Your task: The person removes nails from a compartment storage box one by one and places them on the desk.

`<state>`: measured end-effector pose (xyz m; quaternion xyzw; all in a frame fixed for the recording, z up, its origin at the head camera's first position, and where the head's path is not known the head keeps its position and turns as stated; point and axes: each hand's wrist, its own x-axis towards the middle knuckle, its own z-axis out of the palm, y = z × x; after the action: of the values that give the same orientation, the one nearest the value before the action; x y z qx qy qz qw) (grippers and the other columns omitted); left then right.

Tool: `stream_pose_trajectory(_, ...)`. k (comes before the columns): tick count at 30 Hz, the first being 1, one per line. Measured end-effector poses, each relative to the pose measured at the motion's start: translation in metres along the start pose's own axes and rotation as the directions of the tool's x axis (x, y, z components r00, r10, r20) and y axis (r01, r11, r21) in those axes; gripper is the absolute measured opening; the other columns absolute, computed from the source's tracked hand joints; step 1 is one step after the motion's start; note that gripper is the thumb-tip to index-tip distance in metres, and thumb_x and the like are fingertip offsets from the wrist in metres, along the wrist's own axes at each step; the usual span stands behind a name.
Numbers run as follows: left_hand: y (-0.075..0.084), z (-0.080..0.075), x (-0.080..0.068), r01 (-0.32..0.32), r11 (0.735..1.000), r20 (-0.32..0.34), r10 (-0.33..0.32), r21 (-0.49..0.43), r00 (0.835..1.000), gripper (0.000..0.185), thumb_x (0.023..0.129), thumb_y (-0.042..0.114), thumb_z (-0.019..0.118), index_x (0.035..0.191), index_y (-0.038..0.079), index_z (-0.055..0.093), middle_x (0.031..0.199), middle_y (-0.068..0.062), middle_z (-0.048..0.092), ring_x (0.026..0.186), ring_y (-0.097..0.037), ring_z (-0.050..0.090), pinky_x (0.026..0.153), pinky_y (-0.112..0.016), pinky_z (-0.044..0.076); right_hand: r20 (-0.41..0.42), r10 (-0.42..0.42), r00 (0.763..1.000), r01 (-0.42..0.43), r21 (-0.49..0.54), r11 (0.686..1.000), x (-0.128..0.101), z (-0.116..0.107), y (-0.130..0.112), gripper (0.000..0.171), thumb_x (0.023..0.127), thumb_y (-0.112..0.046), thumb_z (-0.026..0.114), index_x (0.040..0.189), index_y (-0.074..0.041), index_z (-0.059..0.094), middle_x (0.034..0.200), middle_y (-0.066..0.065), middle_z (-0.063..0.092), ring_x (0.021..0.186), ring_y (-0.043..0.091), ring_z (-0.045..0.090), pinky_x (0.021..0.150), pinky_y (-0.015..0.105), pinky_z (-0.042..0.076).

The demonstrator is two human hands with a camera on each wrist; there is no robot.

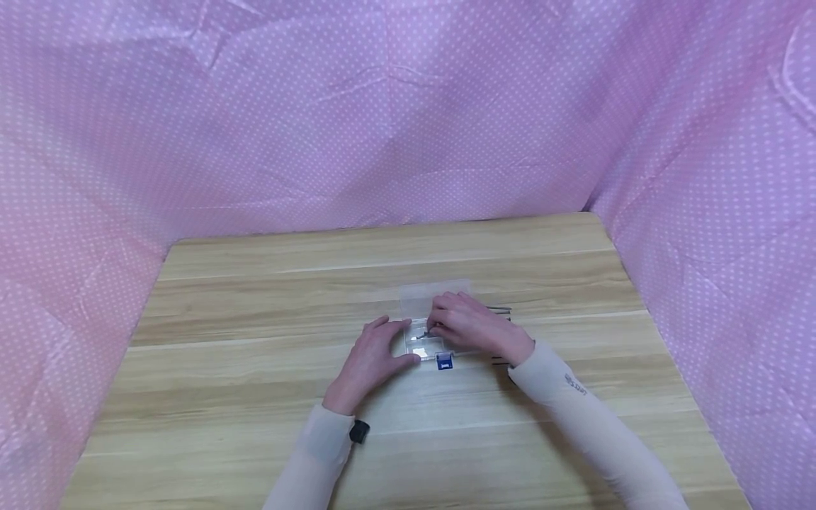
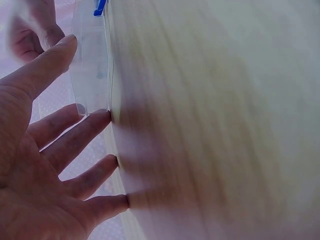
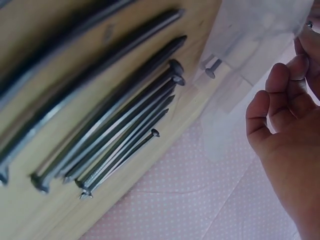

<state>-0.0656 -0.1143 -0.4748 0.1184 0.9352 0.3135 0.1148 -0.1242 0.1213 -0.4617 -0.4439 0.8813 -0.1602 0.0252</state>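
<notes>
Bracing the clear plastic box (image 1: pixel 423 333) from its left side, my left hand (image 1: pixel 372 358) lies with fingers straight and spread, fingertips (image 2: pixel 102 116) against the box wall and the wooden table (image 1: pixel 255 340), gripping nothing. At the box's near edge I see a blue latch (image 1: pixel 444 362). Over the open compartment my right hand (image 1: pixel 468 324) pinches a small nail (image 1: pixel 422 336) between curled fingers. Further right, a row of long nails (image 3: pixel 115 120) lies on the table beside the box.
</notes>
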Motion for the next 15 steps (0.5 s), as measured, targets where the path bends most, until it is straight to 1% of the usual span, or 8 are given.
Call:
stream_pose_trajectory(8,-0.0017,-0.0002,-0.0004,-0.012,1.0,-0.01,0.012,0.001,1.0,0.069,0.086,0.041,0.084,0.144,0.011,0.061,0.145,-0.01,0.061,0.147,-0.038,0.039,0.12,-0.055,0.034,-0.061,-0.011,0.998,0.013,0.027,1.0,-0.0031,-0.0037,-0.0013,0.009,0.095,-0.016,0.076,0.103,-0.013,0.078,0.099,-0.003,0.064,0.092,0.016,0.06,0.083,0.035,0.051)
stream_pose_trajectory(12,-0.0023,-0.0002,-0.0007,-0.016,1.0,-0.013,0.016,0.002,1.0,0.068,0.086,0.041,0.083,0.144,0.011,0.061,0.145,-0.01,0.061,0.147,-0.038,0.039,0.12,-0.055,0.035,-0.078,-0.003,0.997,0.006,0.034,0.999,-0.0049,-0.005,-0.0018,0.01,0.094,-0.015,0.076,0.104,-0.012,0.077,0.101,-0.002,0.065,0.094,0.017,0.061,0.084,0.035,0.051)
stream_pose_trajectory(15,-0.0025,-0.0003,-0.0008,-0.017,1.0,-0.013,0.017,0.003,1.0,0.068,0.086,0.041,0.084,0.144,0.012,0.062,0.145,-0.01,0.061,0.147,-0.038,0.039,0.119,-0.055,0.035,-0.096,-0.008,0.995,0.01,0.021,1.0,-0.0066,-0.007,-0.0022,0.011,0.095,-0.015,0.076,0.105,-0.012,0.077,0.103,-0.001,0.065,0.095,0.017,0.062,0.084,0.035,0.052)
